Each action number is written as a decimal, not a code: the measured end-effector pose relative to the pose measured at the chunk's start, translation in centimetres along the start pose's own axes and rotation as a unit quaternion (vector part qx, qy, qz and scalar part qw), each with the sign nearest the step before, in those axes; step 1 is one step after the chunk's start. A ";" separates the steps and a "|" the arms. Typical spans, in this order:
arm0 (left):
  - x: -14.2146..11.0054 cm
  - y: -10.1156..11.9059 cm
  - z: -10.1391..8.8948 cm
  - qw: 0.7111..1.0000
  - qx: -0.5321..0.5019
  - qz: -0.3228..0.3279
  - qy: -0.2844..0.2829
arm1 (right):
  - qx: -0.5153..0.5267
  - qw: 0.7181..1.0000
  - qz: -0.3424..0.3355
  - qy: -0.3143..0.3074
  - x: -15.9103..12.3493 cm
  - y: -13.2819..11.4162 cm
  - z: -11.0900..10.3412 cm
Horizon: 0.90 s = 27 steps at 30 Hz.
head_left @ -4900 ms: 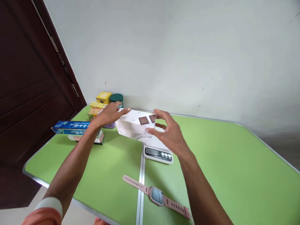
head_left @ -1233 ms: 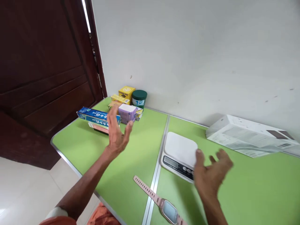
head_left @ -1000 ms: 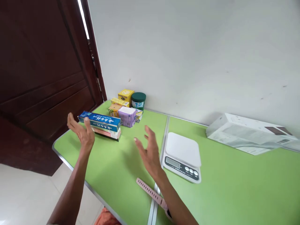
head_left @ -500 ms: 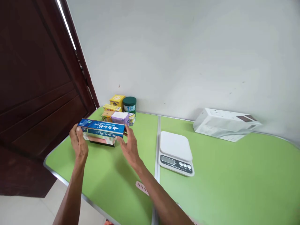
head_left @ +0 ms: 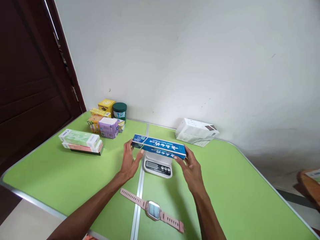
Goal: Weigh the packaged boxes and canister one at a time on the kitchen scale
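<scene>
Between my two hands is a long blue toothpaste box [head_left: 158, 146], gripped by its ends. My left hand [head_left: 130, 160] has its thumb on the near side and fingers round the left end. My right hand [head_left: 191, 166] holds the right end the same way. Directly beneath the box is a white digital kitchen scale [head_left: 158, 168]; its platform is mostly hidden, and I cannot tell whether the box touches it. Closer to me, a pink-strapped smartwatch [head_left: 153, 210] lies face up across the table's seam.
Left on the green table [head_left: 100, 180] lie stacked flat boxes, a green-white one [head_left: 80, 137] on top. Behind them stand a purple pack [head_left: 108, 128], a yellow box [head_left: 106, 105] and a green-lidded tub [head_left: 119, 111]. A white carton [head_left: 196, 132] sits by the wall.
The white carton went from my hands to the back right. Both hands then took the blue toothpaste box off the left stack and carried it right, over the scale.
</scene>
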<state>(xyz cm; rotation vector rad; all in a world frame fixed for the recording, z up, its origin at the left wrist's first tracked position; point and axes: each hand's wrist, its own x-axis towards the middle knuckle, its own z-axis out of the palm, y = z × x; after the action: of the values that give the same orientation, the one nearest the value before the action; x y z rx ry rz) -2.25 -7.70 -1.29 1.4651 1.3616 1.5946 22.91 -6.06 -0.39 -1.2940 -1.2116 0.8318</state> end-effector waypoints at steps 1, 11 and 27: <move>-0.2 -0.5 0.7 1.000 0.000 0.000 -0.010 | 0.000 1.000 0.010 -0.002 0.1 0.8 -0.6; 0.3 -4.8 0.2 0.998 0.009 -0.058 -0.004 | 0.145 0.986 0.075 0.023 0.6 6.2 -0.3; 0.5 -5.4 -0.9 0.997 0.037 -0.035 -0.056 | 0.120 0.979 0.045 0.160 -1.2 5.9 0.2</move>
<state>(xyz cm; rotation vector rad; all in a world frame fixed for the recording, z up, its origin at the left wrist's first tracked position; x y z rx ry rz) -4.34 -5.80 -6.02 1.5088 1.4049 1.4113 23.42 -6.29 -6.40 -1.2335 -0.7791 0.7732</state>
